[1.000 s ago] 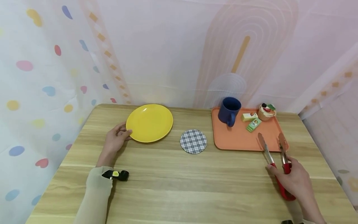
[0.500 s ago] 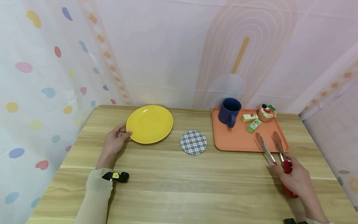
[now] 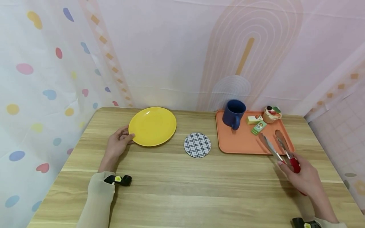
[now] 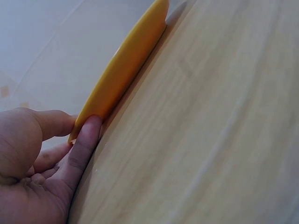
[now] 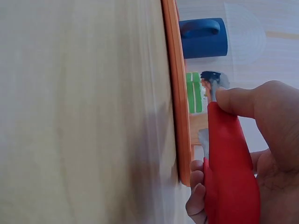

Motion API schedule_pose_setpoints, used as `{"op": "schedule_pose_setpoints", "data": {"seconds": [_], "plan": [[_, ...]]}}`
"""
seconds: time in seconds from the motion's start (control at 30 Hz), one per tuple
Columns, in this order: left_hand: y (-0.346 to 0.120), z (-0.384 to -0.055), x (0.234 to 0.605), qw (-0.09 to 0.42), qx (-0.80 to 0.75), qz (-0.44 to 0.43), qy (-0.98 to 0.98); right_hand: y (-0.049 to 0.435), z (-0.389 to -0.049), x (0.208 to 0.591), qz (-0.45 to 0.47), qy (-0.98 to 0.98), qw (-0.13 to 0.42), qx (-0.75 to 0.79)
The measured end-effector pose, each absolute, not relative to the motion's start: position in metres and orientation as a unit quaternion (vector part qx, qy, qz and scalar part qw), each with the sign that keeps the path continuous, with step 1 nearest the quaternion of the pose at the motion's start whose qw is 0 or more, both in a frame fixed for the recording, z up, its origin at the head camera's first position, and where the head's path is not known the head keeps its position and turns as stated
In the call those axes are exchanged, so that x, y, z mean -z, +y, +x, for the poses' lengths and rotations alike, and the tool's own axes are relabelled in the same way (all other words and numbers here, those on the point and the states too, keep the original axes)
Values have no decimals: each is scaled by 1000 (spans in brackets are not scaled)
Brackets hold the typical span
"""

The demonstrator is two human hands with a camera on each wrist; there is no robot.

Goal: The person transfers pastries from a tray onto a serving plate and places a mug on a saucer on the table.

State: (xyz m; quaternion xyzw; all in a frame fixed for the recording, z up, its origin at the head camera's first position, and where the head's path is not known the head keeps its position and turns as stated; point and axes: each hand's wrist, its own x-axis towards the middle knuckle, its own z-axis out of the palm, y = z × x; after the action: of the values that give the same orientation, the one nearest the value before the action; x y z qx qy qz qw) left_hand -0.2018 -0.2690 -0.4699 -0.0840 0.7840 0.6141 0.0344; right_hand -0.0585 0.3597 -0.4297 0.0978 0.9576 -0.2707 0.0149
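Note:
On the left of the table, my left hand [image 3: 118, 142] pinches the edge of a yellow plate [image 3: 152, 126]; the left wrist view shows the thumb and fingers on the plate's rim [image 4: 121, 70]. My right hand [image 3: 303, 174] grips red-handled metal tongs [image 3: 295, 165], their arms spread apart with nothing between them. The tong tips hover over the near right part of an orange tray [image 3: 242, 142]. On that tray are a dark blue mug [image 3: 234, 114], a cupcake [image 3: 272, 114], a yellow-and-white small box [image 3: 254, 119] and a green small box [image 3: 259, 127].
A round checked coaster [image 3: 197, 145] lies between the plate and the tray on the wooden table [image 3: 182, 190]. Behind the table hangs a patterned cloth [image 3: 171, 57], close to its back edge. A second patterned cloth hangs along the left side.
My right hand has lifted the tongs slightly and moved them forward, their tips shifting left and further over the tray. My left hand and the plate have stayed in place.

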Motion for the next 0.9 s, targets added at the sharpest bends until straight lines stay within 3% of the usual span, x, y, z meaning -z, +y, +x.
{"op": "schedule_pose_setpoints", "data": {"seconds": [0.3,0.63,0.9], "plan": [[-272,-205,477,28,-611,-79,787,357,-64,426,87,960,7,264],[-270,-203,476,21,-605,-76,792,352,-74,424,58,970,-40,231],[-269,-201,473,18,-610,-69,789,350,-81,422,61,970,-32,232]]}}
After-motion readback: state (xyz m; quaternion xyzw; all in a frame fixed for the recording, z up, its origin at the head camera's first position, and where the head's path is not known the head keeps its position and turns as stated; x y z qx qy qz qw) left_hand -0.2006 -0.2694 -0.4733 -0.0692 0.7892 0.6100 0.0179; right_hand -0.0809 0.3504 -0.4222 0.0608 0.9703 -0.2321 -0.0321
